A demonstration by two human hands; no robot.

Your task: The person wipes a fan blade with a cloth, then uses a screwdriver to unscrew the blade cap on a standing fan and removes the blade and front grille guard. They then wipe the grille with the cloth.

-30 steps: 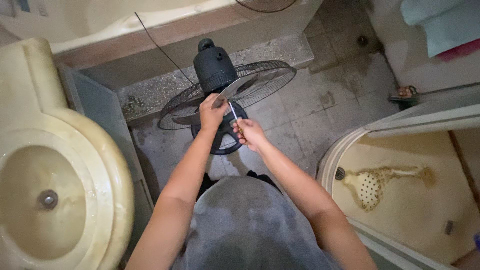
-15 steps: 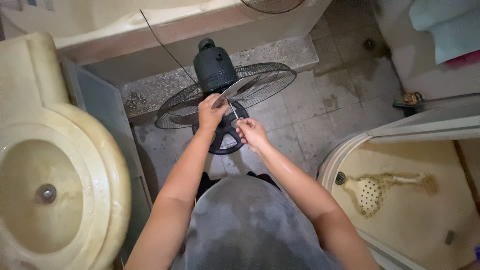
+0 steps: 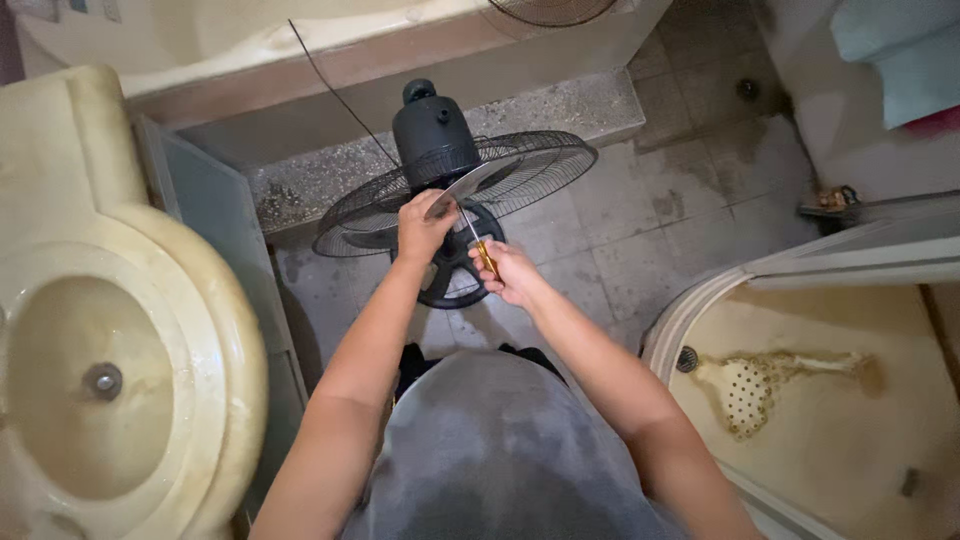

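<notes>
Fan [image 3: 455, 190] gripped by left hand [image 3: 425, 225]; right hand [image 3: 505, 272] clamps screwdriver [image 3: 478, 245] between sink [image 3: 215, 330] and basin [image 3: 690, 320].

A grey tiled floor [image 3: 650, 220], stained and patchy, is filling the middle of the frame. A speckled stone step [image 3: 420, 160] is running across the upper centre, with a pale ledge [image 3: 330, 50] lying above it. A cream basin [image 3: 90, 370] is taking up the left side, its drain sitting in the bowl. A second yellowed basin [image 3: 830, 400] with a perforated strainer is showing at lower right. Soft, even light is falling over everything.
</notes>
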